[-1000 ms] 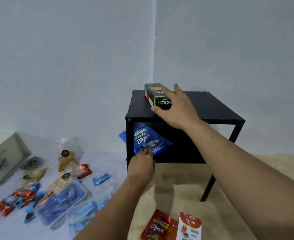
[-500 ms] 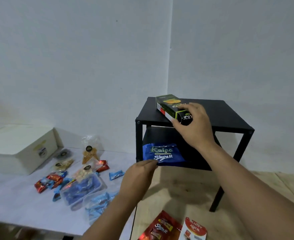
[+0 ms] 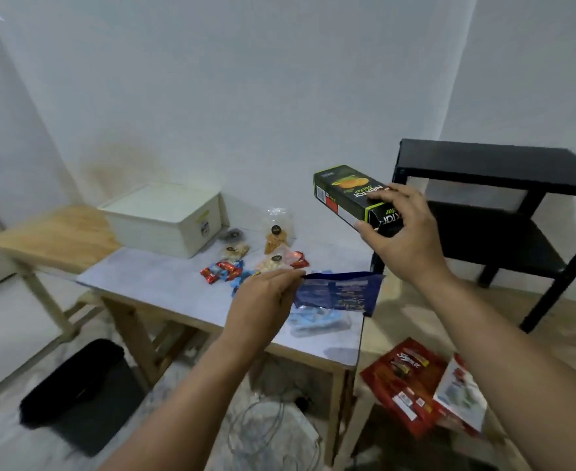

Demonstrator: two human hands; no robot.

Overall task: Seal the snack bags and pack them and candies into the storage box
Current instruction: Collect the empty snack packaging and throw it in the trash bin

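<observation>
My right hand (image 3: 402,236) grips a black-and-green biscuit box (image 3: 347,197) in the air, left of the black shelf. A blue snack bag (image 3: 339,294) hangs from my left hand (image 3: 267,297), which pinches its upper left corner above the table. The white storage box (image 3: 164,220) stands at the back left of the table. Red and blue wrapped candies (image 3: 223,270) and small clear snack bags (image 3: 274,237) lie between the storage box and my hands. A clear bag of pale blue candies (image 3: 317,319) lies under the blue bag.
The grey-topped wooden table (image 3: 150,287) has its front right corner near my arms. A black two-level shelf (image 3: 504,164) stands on the right. A red snack bag (image 3: 403,379) and a red-and-white one (image 3: 461,394) lie low right. A black bin (image 3: 79,396) sits on the floor.
Both hands have come away from the black shelf to the left, over the table. The right hand lifted the biscuit box off the shelf top; the left carried the blue bag along.
</observation>
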